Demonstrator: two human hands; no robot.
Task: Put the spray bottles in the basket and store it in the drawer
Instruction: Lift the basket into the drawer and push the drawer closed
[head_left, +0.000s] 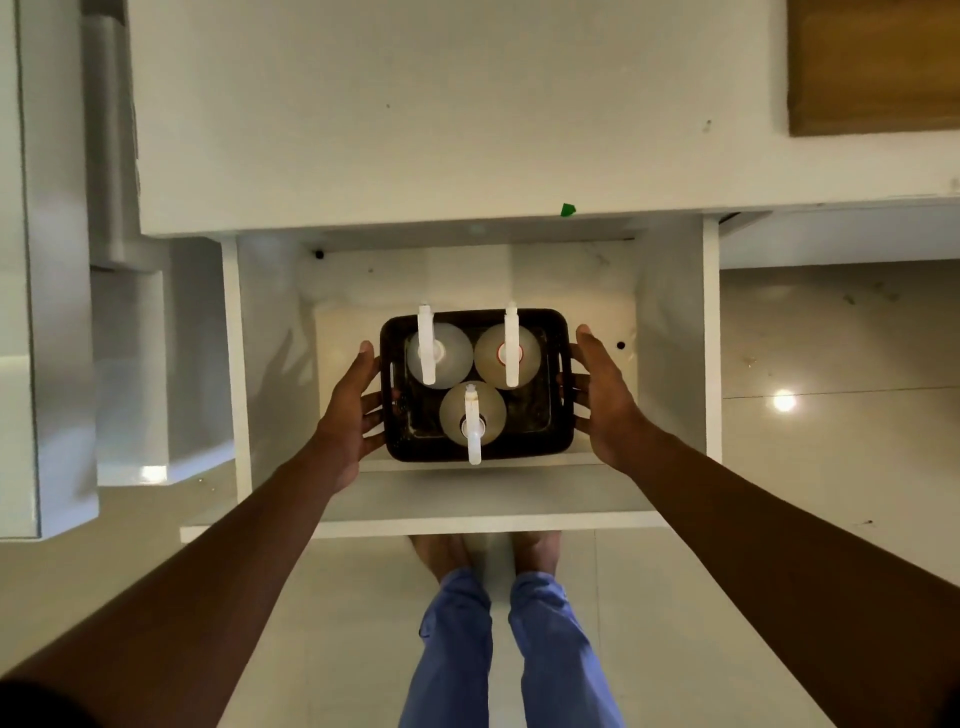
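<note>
A dark rectangular basket (554, 332) sits inside the open white drawer (467, 499), seen from straight above. Three spray bottles stand upright in it: a clear one (452, 358) at the back left, a yellowish one (491, 358) at the back right, and another yellowish one (457, 410) at the front. My left hand (353, 410) grips the basket's left side. My right hand (597, 395) grips its right side, fingers at the handle slot. I cannot tell whether the basket rests on the drawer floor or hangs just above it.
The white countertop (441, 130) overhangs the drawer's back. A green bit (567, 210) lies at its edge. A wooden board (872, 67) is at the top right. White cabinet fronts (57, 312) stand at the left. My legs in blue trousers (509, 649) stand on the glossy floor.
</note>
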